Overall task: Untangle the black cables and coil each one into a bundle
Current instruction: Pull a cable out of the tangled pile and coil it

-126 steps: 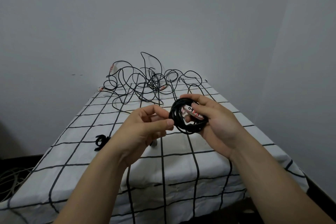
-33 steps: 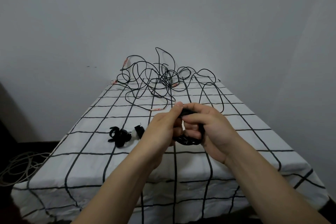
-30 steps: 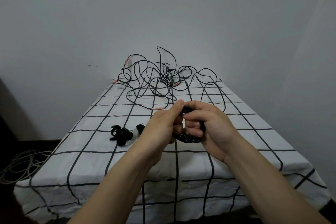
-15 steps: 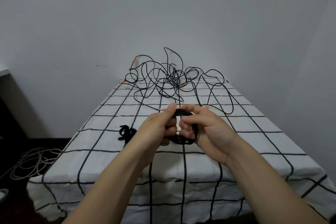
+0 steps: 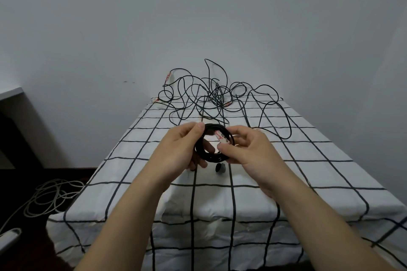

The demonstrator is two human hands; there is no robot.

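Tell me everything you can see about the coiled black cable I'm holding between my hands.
The coiled cable is thin black cord, plastic-looking, wound into several loops that form a small ring with its open centre facing the camera. A white label with red and dark marks wraps the upper right strands. The left hand pinches its upper left side and the right hand grips its right side. It is held above the checked tablecloth, nearer than the loose tangle.
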